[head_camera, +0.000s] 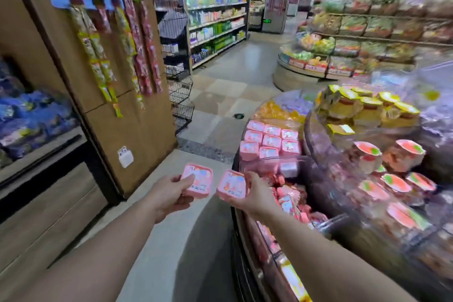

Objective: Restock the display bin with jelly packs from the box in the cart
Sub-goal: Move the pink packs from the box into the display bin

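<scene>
Jelly packs, pink and square: left hand (pixel 169 193) is grasping one (pixel 197 181), right hand (pixel 255 193) is grasping another (pixel 231 185) beside the display bin's (pixel 270 162) near edge.

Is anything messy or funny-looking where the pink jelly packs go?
Mostly tidy: the pink jelly packs in the bin sit in neat rows. Just below, small pink packets lie jumbled at all angles. Each hand, left and right, holds one pack.
</scene>
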Available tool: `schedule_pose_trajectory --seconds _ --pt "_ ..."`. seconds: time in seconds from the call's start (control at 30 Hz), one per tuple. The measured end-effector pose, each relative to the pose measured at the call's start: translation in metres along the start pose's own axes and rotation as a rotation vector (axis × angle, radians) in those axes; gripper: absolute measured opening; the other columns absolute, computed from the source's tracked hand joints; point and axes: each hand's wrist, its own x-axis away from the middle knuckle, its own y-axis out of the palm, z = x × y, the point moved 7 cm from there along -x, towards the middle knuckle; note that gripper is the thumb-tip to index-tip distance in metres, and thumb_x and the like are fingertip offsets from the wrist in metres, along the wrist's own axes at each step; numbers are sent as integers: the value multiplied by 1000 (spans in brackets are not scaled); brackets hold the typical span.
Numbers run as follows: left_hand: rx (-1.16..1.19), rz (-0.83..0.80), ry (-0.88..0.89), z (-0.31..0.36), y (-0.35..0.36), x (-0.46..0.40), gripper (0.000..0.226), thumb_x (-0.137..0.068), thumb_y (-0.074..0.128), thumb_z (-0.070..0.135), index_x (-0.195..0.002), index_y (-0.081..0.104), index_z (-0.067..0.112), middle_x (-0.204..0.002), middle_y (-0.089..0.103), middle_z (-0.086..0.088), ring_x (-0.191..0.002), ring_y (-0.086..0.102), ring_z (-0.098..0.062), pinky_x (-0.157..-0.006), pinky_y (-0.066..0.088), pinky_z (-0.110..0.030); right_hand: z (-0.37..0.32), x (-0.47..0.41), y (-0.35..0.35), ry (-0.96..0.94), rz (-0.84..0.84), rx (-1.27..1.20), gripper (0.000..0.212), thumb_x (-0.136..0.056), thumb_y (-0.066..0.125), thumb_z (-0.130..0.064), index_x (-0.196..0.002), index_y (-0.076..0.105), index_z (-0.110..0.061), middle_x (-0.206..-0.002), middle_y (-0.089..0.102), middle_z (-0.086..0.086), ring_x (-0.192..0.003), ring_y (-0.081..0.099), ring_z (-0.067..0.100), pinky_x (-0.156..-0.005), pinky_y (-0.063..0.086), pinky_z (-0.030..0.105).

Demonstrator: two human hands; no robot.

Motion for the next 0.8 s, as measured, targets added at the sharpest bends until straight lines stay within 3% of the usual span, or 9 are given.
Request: schedule_pose_trajectory --seconds 0.17,0.23,0.3,0.47,0.63,0.8 --pt "-10 -120 -7 42 9 -91 26 -90 64 34 -106 60 14 -87 71 -10 -70 61 -21 -72 54 -35 -1 -51 -18 105 162 13 67 -61 86 -43 -115 51 -22 -101 60 -16 -92 62 4 -63 42 6" --pt "-15 -164 1 55 30 -115 24 -91 63 33 -105 60 15 -85 70 -9 -66 59 -20 -75 54 -36 10 -66 -33 177 212 31 76 -65 85 -39 -127 46 -21 -111 55 -13 -102 59 11 -71 42 12" --pt "-39 -228 21 75 59 -141 21 -91 63 32 -100 62 13 -83 70 -10 -62 57 -20 -79 52 -38 22 -90 -50 231 295 54 83 -64 84 -41 -133 42 -19 -120 55 -7 -105 56 14 -69 43 16" --pt "-97 -370 33 117 109 -198 19 -93 61 28 -89 60 10 -66 68 -10 -52 45 -17 -62 42 -29 49 -155 -76 348 410 21 99 -57 82 -54 -138 39 -17 -135 54 2 -119 56 22 -92 49 32" --pt "-168 -412 61 164 140 -260 20 -95 58 30 -96 57 10 -57 69 -3 -56 46 -16 -62 43 -27 62 -210 -106 418 526 -36 99 -62 86 -39 -143 36 -10 -141 48 8 -130 46 22 -100 38 28" --pt "-229 -565 43 182 199 -319 24 -93 60 31 -103 56 9 -63 70 -7 -50 47 -17 -56 44 -25 94 -235 -134 549 722 -65 85 -59 86 -41 -130 46 -14 -123 55 10 -115 55 26 -89 44 31"
